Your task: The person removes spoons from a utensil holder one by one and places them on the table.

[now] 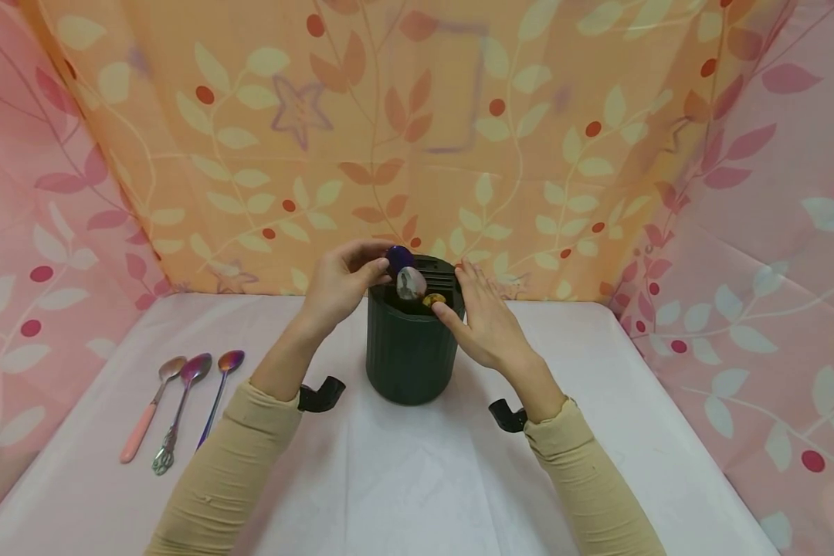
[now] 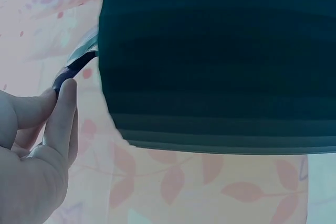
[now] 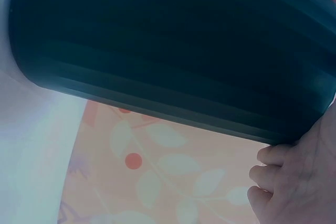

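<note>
A dark green ribbed holder [image 1: 408, 351] stands at the table's middle. Spoon bowls stick out of its top: a purple spoon [image 1: 398, 256], a silver spoon [image 1: 411, 283] and a gold spoon [image 1: 434, 300]. My left hand [image 1: 381, 267] pinches the purple spoon's bowl at the holder's rim. My right hand [image 1: 459, 292] rests against the rim's right side, fingers fairly straight and thumb on the front edge. In the left wrist view my fingers [image 2: 62, 113] meet the purple spoon [image 2: 73, 69] beside the holder [image 2: 220, 61]. The right wrist view shows the holder [image 3: 173, 45] and fingers [image 3: 275, 179] below it.
Three more spoons lie at the table's left: a pink-handled spoon [image 1: 146, 413], a silver-handled spoon [image 1: 179, 413] and a purple-handled spoon [image 1: 220, 390]. A white cloth [image 1: 403, 479] covers the table. Leaf-patterned fabric walls [image 1: 459, 154] close in the back and both sides.
</note>
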The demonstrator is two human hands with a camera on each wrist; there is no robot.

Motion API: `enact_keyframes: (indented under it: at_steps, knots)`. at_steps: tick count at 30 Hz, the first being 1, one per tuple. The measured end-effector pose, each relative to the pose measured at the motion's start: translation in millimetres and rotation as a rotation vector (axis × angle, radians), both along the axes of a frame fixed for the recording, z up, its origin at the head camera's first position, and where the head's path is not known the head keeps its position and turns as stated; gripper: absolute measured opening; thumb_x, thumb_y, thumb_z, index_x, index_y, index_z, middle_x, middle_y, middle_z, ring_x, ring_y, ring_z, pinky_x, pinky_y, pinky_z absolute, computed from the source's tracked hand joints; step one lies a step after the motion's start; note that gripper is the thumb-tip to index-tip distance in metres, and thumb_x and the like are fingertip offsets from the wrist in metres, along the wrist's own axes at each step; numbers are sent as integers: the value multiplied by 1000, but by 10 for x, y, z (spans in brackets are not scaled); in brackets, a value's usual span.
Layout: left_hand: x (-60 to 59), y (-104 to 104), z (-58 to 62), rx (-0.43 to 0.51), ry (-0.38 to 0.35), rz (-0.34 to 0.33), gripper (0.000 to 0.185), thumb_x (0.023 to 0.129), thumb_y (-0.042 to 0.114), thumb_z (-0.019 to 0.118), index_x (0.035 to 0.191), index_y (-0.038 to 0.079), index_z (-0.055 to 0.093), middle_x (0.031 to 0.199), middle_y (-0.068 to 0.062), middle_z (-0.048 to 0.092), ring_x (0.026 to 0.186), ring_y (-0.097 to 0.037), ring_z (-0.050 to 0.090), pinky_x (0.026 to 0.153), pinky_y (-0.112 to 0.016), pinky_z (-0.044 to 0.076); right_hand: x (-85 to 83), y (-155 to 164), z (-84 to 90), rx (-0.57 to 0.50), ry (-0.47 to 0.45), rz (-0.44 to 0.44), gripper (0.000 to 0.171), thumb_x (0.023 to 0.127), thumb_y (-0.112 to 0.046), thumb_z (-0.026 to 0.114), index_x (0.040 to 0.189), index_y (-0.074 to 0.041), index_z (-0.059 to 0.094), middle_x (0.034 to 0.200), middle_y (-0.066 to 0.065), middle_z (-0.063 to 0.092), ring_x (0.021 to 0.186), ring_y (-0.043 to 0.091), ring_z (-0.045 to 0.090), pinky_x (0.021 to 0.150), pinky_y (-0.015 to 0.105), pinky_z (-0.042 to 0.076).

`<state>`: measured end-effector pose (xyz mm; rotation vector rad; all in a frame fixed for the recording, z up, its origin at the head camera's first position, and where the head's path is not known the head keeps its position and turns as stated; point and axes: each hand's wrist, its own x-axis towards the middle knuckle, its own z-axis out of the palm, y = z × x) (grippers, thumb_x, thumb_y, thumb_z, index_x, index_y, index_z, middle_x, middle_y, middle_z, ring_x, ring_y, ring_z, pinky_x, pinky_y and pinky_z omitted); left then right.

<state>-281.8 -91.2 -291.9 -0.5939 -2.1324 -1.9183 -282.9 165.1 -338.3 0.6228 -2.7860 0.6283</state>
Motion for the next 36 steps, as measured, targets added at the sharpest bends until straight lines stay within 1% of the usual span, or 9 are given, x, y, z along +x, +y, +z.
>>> enact_keyframes:
  at_steps: [3,9,12,16,21,26,32,36]
  knots:
    - [23,-34,45,24,10,29,29,100,0,66,129,-2,69,123,-18,69,101,-20,70,86,-25,60,1,1,4,2,1,1,98,101,-77,26,166,-3,19,174,12,12,161,31,7,129,53,13]
    - [76,-131,133,77,36,66,29,100,1,67,129,-3,69,122,-17,69,97,-18,71,87,-26,60,8,-1,6,-5,-15,-7,97,101,-77,28,166,-6,17,175,8,9,161,23,2,128,54,13]
    - [116,-188,168,104,52,78,29,100,1,66,129,-4,68,122,-16,68,100,-17,71,88,-26,60,11,-3,5,-11,-20,-8,97,101,-77,28,166,-6,17,175,7,9,161,24,2,128,56,14]
    - [173,-263,204,148,77,105,29,100,2,66,128,-5,68,121,-11,69,104,-17,71,89,-25,60,14,-4,0,-13,-25,-8,97,102,-77,29,166,-5,18,175,7,9,161,24,2,128,55,13]
    - [235,-370,243,244,115,124,27,98,0,69,125,-4,71,114,-8,70,102,-19,71,88,-26,60,15,-7,-9,-14,-28,-4,97,101,-77,29,167,-7,16,175,8,9,161,22,1,128,55,12]
    - [296,-481,292,354,147,132,25,97,0,70,121,-1,74,107,-9,69,96,-19,70,87,-27,60,10,1,-10,-19,-19,-2,97,101,-77,28,167,-6,16,175,9,10,161,24,3,127,58,15]
    - [381,-606,382,475,210,144,24,95,-3,71,119,-6,73,102,-11,72,87,-19,72,84,-30,62,11,3,5,-19,-20,-1,97,101,-77,28,167,-7,16,175,9,10,161,22,1,127,58,15]
    - [438,-710,433,529,236,158,25,94,-4,71,118,-8,73,102,-14,72,86,-21,74,85,-31,61,10,-4,12,-18,-22,2,97,101,-77,28,167,-7,16,175,8,8,161,21,0,128,56,13]
